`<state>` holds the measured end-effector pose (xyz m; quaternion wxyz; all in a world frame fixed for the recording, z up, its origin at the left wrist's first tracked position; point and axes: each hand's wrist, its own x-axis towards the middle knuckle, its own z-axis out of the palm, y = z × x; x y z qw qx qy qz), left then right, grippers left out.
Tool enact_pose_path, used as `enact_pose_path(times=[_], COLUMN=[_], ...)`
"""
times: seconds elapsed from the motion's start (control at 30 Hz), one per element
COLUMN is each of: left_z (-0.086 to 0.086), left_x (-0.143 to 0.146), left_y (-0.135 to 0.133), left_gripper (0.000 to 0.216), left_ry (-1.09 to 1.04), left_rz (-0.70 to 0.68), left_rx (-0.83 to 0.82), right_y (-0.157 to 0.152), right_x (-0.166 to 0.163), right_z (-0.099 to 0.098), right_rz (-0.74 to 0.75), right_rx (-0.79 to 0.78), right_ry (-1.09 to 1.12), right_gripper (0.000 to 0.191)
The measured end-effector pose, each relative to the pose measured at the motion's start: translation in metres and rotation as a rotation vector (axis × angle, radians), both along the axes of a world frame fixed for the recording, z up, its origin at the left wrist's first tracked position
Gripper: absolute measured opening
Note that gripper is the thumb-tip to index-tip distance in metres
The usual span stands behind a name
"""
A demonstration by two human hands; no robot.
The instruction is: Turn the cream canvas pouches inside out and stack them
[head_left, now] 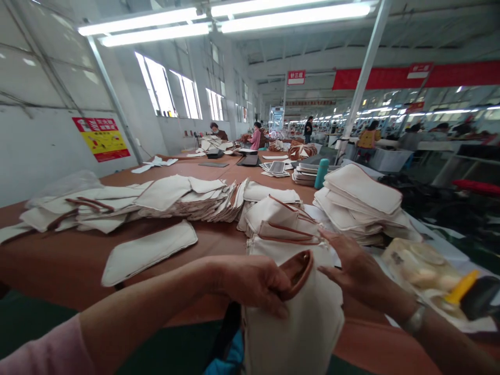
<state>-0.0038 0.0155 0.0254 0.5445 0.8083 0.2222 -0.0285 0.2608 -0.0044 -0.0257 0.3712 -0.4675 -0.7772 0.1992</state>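
Observation:
My left hand [253, 281] is closed on a cream canvas pouch [300, 323] with brown leather trim, gripping its brown edge near the table's front. My right hand [353, 268] rests on the pouch's right side, fingers curled against the cloth. Just beyond the hands lies a heap of similar trimmed pouches [281, 221].
A long brown table [70, 260] carries stacks of cream fabric pieces [359, 203], a single flat piece [150, 250], a teal bottle [321, 173] and a plastic bag with a yellow tool [457, 291] at right. Other people work at the far end.

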Motion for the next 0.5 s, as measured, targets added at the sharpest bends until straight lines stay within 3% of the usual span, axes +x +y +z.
enact_pose_path(times=[0.03,0.1,0.17,0.23,0.33,0.4,0.5], left_z=[0.002,0.006,0.009,0.01,0.0,-0.012,-0.026], left_x=[0.007,0.017,0.018,0.009,-0.011,-0.021,-0.027], left_y=[-0.001,-0.002,0.0,0.002,0.006,0.008,0.009], left_gripper=[0.031,0.028,0.028,0.04,0.053,0.048,0.06], left_ry=[-0.03,-0.083,-0.088,-0.059,-0.078,-0.136,-0.158], left_rz=[0.004,0.04,0.096,0.162,0.196,0.162,0.159], left_rx=[0.035,0.043,-0.081,-0.223,-0.353,-0.448,-0.58], right_y=[-0.008,-0.024,-0.035,-0.037,-0.033,-0.031,-0.032], right_x=[-0.016,-0.046,-0.068,-0.077,-0.074,-0.068,-0.059], right_z=[0.005,0.018,0.027,0.028,0.02,0.014,0.014], right_rz=[0.021,0.21,0.389,0.498,0.455,0.372,0.322], right_rx=[0.044,-0.094,-0.278,-0.416,-0.494,-0.527,-0.559], right_ry=[0.003,0.07,0.194,0.3,0.299,0.273,0.336], right_gripper=[0.06,0.062,0.067,0.055,0.022,0.017,0.018])
